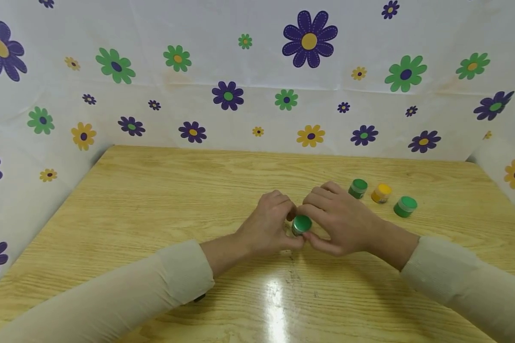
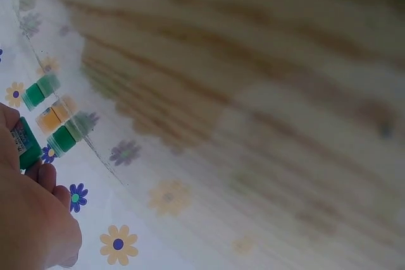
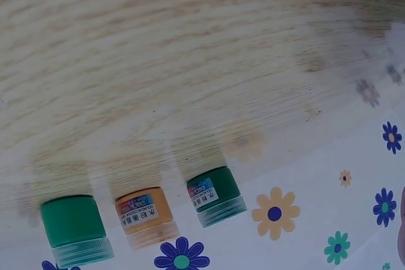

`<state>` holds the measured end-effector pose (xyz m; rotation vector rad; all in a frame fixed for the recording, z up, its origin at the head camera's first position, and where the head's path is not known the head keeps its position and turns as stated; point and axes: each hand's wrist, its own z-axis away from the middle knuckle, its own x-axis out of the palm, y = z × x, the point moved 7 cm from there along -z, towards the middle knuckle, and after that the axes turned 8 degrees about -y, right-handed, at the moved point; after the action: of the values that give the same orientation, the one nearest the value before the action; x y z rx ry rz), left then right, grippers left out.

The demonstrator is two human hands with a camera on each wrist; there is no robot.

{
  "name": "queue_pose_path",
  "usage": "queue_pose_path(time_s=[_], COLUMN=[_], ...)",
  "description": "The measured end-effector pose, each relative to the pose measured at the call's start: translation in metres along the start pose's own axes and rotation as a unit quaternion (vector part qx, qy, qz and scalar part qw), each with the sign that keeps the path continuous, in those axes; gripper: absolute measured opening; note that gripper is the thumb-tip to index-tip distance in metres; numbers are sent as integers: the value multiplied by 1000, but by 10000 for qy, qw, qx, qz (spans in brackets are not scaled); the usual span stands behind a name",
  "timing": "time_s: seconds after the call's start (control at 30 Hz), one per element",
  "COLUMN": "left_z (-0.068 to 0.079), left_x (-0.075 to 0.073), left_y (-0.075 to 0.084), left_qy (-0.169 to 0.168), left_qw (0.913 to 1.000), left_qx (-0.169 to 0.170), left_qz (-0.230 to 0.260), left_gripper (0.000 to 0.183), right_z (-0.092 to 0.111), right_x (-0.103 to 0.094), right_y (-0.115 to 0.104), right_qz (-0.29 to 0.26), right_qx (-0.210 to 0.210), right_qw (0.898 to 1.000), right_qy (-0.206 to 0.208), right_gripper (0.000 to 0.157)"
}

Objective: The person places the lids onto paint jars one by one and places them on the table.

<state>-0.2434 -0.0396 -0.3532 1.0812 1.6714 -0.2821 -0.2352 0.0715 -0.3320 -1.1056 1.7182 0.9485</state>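
Note:
A small green gouache jar (image 1: 302, 225) is between my two hands above the middle of the table. My left hand (image 1: 268, 224) grips it from the left, fingers and thumb bent about its side. From the right, my right hand (image 1: 341, 219) pinches the same jar, with the thumb at its near edge. The left wrist view catches the held jar (image 2: 25, 143) with part of its printed label, beside the left hand (image 2: 38, 219). Only a sliver of the right hand (image 3: 402, 235) shows in the right wrist view.
Right of my hands stand three more jars in a row: a dark green jar (image 1: 358, 188), an orange-yellow jar (image 1: 381, 193) and a lighter green jar (image 1: 405, 206). The wooden table (image 1: 163, 200) meets a flower-printed cloth (image 1: 257, 66) at the back and sides.

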Motion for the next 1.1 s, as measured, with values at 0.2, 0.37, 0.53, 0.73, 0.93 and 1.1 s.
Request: queue_pose_path(time_s=[0.2,0.37,0.53,0.73,0.93,1.1], left_z=[0,1,1,1,1,1], left_x=[0,0,0,1,1,0], left_y=[0,1,1,1,2,2], left_qy=[35,21,-66,-150,-34,39], left_qw=[10000,10000,10000,9998,9998,9997], left_qx=[39,43,-50,-155,-103,-87], left_qz=[32,51,38,-10,-171,-220], left_gripper=[29,29,29,30,29,27], right_z=[0,0,0,-1,-4,-8], right_x=[0,0,2,3,6,7], right_y=[1,2,3,3,5,6], right_qz=[124,184,159,270,304,381], right_qx=[158,307,516,730,1207,1685], right_qw=[9998,9993,9984,9967,9921,9841], right_qy=[32,138,182,214,-146,-400], right_gripper=[39,46,47,54,40,36])
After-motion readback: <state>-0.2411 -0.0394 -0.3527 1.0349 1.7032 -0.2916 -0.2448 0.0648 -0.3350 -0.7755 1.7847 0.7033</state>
